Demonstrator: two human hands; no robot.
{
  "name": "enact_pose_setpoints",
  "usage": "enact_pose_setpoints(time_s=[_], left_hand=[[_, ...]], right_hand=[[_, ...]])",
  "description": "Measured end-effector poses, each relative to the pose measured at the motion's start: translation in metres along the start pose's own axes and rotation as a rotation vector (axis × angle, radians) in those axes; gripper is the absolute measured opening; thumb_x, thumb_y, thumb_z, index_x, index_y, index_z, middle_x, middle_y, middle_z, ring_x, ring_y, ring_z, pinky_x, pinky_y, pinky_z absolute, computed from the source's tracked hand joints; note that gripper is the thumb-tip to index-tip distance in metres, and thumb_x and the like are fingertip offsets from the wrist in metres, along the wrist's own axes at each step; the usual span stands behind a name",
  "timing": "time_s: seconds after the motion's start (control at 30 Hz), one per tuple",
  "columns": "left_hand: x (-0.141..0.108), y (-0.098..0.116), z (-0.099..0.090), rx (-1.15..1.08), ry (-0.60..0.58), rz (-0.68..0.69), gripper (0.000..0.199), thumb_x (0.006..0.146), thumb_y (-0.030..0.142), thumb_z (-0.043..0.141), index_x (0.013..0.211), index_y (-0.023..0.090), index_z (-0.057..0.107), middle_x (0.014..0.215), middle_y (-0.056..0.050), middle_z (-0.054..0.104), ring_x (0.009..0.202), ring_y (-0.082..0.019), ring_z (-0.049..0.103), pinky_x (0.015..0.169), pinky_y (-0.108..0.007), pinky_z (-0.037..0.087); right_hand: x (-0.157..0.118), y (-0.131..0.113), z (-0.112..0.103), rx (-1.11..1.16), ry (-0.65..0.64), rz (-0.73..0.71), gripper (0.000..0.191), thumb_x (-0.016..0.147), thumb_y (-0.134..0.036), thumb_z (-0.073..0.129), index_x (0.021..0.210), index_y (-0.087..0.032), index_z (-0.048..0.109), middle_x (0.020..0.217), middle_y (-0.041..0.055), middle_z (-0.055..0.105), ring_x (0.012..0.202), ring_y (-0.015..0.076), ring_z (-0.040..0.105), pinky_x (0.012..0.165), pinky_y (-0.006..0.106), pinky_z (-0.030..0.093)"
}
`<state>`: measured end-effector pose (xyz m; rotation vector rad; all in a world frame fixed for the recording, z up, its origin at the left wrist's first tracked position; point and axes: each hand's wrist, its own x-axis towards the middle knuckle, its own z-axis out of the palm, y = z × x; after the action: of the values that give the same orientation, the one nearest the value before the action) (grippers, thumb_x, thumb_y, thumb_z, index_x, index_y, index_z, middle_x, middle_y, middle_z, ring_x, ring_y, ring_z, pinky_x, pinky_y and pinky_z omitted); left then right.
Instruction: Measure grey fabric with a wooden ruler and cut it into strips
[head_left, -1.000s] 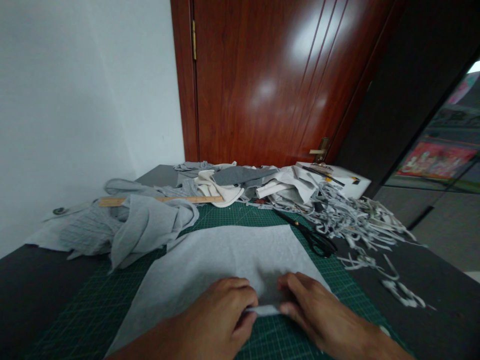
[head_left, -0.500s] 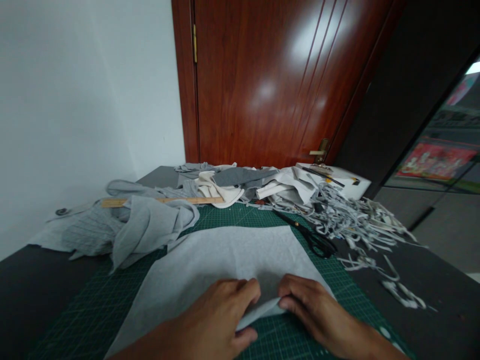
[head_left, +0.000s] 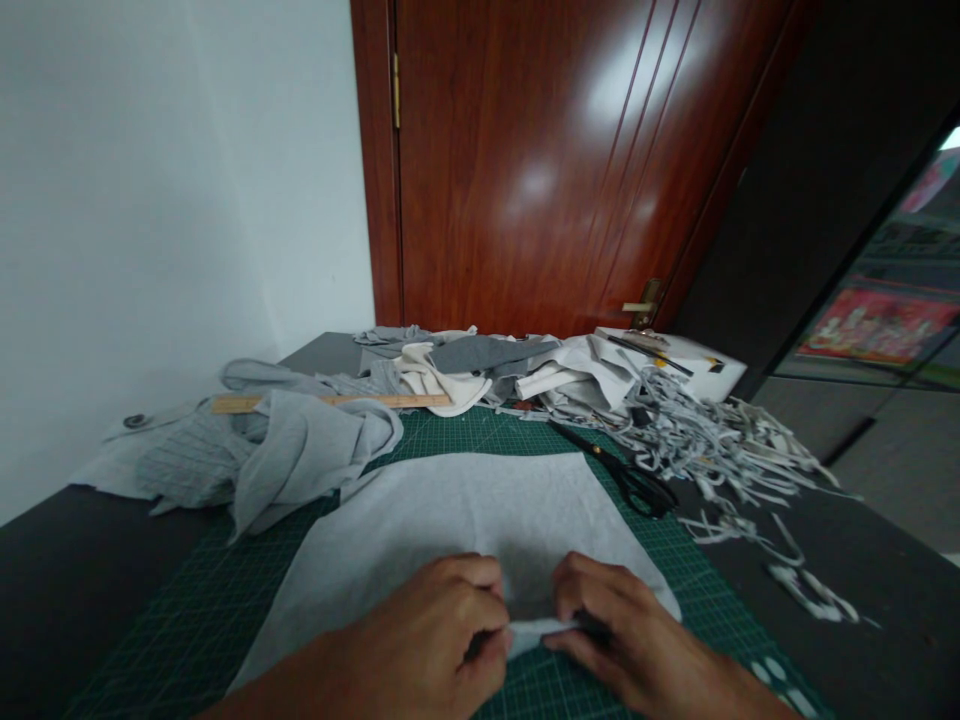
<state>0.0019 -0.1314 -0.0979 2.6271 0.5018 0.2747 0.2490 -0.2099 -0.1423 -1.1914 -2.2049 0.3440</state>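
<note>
A light grey cloth (head_left: pixel 450 500) lies spread on a green cutting mat (head_left: pixel 701 580). Its near edge is lifted and folded between my two hands. My left hand (head_left: pixel 450 625) pinches that edge with thumb and fingers. A short way to the right, my right hand (head_left: pixel 619 625) has its fingers curled over the same edge, the thumb below it. Black scissors (head_left: pixel 637 485) lie on the mat just right of the cloth.
Crumpled grey fabric (head_left: pixel 300 455) with a wooden ruler (head_left: pixel 397 401) is at the left. Fabric pieces (head_left: pixel 495 352) line the back. Thin cloth strips (head_left: pixel 690 430) and a white box (head_left: pixel 709 375) are at the right. Behind stands a brown door (head_left: pixel 510 200).
My left thumb has closed up onto the cloth edge, while my right thumb has moved down and left. The folded edge between my hands lies straighter. The view has shifted slightly.
</note>
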Motion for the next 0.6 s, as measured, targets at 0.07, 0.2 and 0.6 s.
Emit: enact_pose_setpoints(time_s=[0.07,0.2,0.6], left_hand=[[0.000,0.001,-0.001,-0.018,0.010,0.002,0.025,0.092,0.008,0.053,0.070,0.018,0.058,0.086,-0.001,0.065,0.084,-0.014,0.065,0.077,-0.026,0.047],[-0.001,0.004,-0.002,-0.014,0.002,-0.017,0.024,0.092,0.008,0.052,0.072,0.018,0.060,0.086,-0.001,0.065,0.083,-0.015,0.065,0.077,-0.027,0.047],[-0.010,0.007,0.013,0.191,-0.013,-0.053,0.029,0.083,0.006,0.065,0.106,0.023,0.060,0.112,-0.005,0.072,0.107,-0.024,0.066,0.097,-0.035,0.051]], right_hand=[[0.000,0.001,0.001,0.009,0.024,-0.031,0.010,0.102,-0.019,0.059,0.095,-0.023,0.055,0.089,0.0028,0.066,0.079,0.0175,0.065,0.068,0.027,0.047],[-0.001,0.000,0.000,0.035,0.010,0.006,0.007,0.105,-0.024,0.059,0.099,-0.022,0.059,0.091,0.0034,0.069,0.083,0.0185,0.067,0.074,0.029,0.048],[-0.004,-0.008,-0.004,-0.031,-0.085,-0.017,0.037,0.114,-0.029,0.029,0.095,-0.020,0.059,0.088,0.0076,0.068,0.080,0.0199,0.065,0.075,0.031,0.053]])
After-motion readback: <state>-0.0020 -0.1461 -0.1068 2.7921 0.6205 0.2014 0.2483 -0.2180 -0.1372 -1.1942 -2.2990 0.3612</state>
